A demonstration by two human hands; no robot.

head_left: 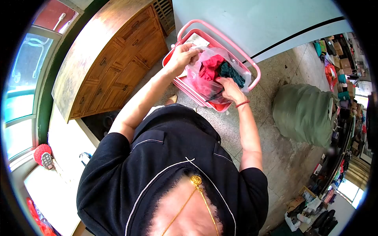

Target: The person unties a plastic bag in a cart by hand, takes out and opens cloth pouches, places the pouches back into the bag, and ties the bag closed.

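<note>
A clear plastic bag (194, 77) with a red cloth (211, 66) and a dark green cloth (232, 73) inside sits in a pink basket (188, 89) on the floor. My left hand (184, 58) is closed on the bag's edge at the left, fingers pinched together. At the bag's lower right side, my right hand (232, 90) has its fingers closed at the red cloth, their tips partly hidden among the folds. Around my right wrist is a red bead bracelet (242, 103). The basket's pink handle (232, 37) leans toward the far side.
A wooden drawer cabinet (114, 67) stands left of the basket. Beyond it is a pale blue panel (252, 19). On the floor at right rests a large green sack (301, 114), near cluttered shelves (348, 102). A white surface (55, 192) lies by the window at left.
</note>
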